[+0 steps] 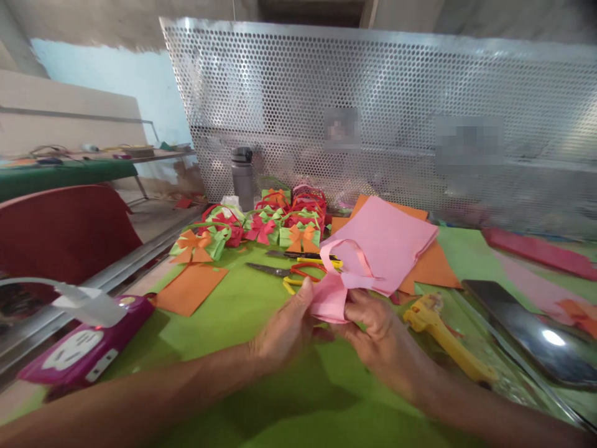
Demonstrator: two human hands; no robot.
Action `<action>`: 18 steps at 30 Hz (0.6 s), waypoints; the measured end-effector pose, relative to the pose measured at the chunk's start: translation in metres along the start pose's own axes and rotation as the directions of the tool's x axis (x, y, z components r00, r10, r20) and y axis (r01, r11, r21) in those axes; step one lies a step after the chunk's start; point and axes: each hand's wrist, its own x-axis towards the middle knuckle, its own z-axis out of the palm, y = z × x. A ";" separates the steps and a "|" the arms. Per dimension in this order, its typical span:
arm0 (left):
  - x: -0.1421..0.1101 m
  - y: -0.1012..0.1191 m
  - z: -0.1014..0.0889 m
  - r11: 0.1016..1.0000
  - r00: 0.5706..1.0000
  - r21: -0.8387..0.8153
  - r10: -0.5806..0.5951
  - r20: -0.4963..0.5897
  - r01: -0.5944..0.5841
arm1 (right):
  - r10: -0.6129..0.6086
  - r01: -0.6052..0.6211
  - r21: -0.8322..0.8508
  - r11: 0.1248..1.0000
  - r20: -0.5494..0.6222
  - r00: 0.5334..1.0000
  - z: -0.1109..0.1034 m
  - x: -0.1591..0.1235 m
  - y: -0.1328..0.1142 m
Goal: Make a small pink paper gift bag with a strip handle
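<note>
Between my two hands is a small pink paper bag point(329, 298) with a looped strip handle arching above it. My left hand point(288, 323) grips its left side, thumb laid on the front. On the right side, the bent fingers of my right hand point(373, 323) press against the bag. Just beyond it lie scissors point(275, 270) with red and yellow handles. A stack of pink sheets point(387, 239) rests behind my right hand, over orange sheets point(441, 267). To the right of that hand is a yellow glue gun point(450, 342).
Several finished bags with paper bows point(301, 236) stand at the back, near a grey bottle point(242, 180). An orange sheet point(191, 289) and a purple power strip point(88, 342) with a white charger lie left. A phone point(532, 330) lies right. A perforated metal panel point(373, 81) borders the far side.
</note>
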 end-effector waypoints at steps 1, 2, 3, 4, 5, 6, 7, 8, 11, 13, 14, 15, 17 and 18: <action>0.000 0.001 -0.001 1.000 1.000 0.014 0.020 -0.002 -0.020 | -0.003 0.002 -0.022 1.000 -0.010 1.000 0.000 0.001 0.001; 0.000 0.003 -0.003 0.998 0.999 0.036 0.044 -0.011 -0.043 | -0.006 0.006 -0.035 0.999 -0.019 1.000 -0.001 0.001 0.003; 0.000 0.004 -0.005 0.995 0.997 0.070 0.068 -0.027 -0.066 | -0.015 0.014 -0.040 0.999 -0.028 0.999 -0.002 0.002 0.004; 0.000 0.005 -0.006 0.989 0.995 0.122 0.094 -0.044 -0.088 | -0.024 0.022 -0.039 0.999 -0.034 0.999 -0.002 0.003 0.005; 0.000 0.006 -0.008 0.975 0.991 0.192 0.121 -0.059 -0.108 | -0.029 0.027 -0.038 0.999 -0.038 0.999 -0.003 0.004 0.007; 0.000 0.007 -0.009 0.955 0.986 0.269 0.150 -0.067 -0.127 | -0.028 0.027 -0.037 0.999 -0.038 0.999 -0.003 0.005 0.008; 0.001 0.008 -0.011 0.930 0.982 0.339 0.174 -0.071 -0.140 | -0.025 0.023 -0.038 0.999 -0.034 0.999 -0.003 0.006 0.009; 0.001 0.009 -0.012 0.907 0.978 0.394 0.192 -0.075 -0.148 | -0.019 0.018 -0.042 0.999 -0.029 0.999 -0.003 0.006 0.011; 0.004 0.013 -0.014 0.860 0.972 0.488 0.219 -0.085 -0.151 | 0.008 -0.010 -0.083 0.997 -0.016 1.000 -0.002 0.006 0.015; 0.005 0.015 -0.015 0.827 0.968 0.544 0.231 -0.097 -0.142 | 0.028 -0.029 -0.126 0.992 -0.008 1.000 0.000 0.006 0.016; 0.006 0.016 -0.015 0.808 0.965 0.574 0.239 -0.106 -0.136 | 0.035 -0.035 -0.145 0.989 -0.003 0.999 0.000 0.005 0.017; 0.007 0.016 -0.016 0.791 0.962 0.598 0.247 -0.117 -0.130 | 0.036 -0.035 -0.157 0.987 0.003 0.999 0.001 0.005 0.017; 0.007 0.017 -0.016 0.770 0.955 0.626 0.264 -0.136 -0.124 | 0.033 -0.031 -0.168 0.985 0.009 0.999 0.002 0.004 0.016; 0.007 0.017 -0.016 0.763 0.953 0.635 0.269 -0.139 -0.123 | 0.030 -0.027 -0.170 0.985 0.014 0.999 0.002 0.003 0.016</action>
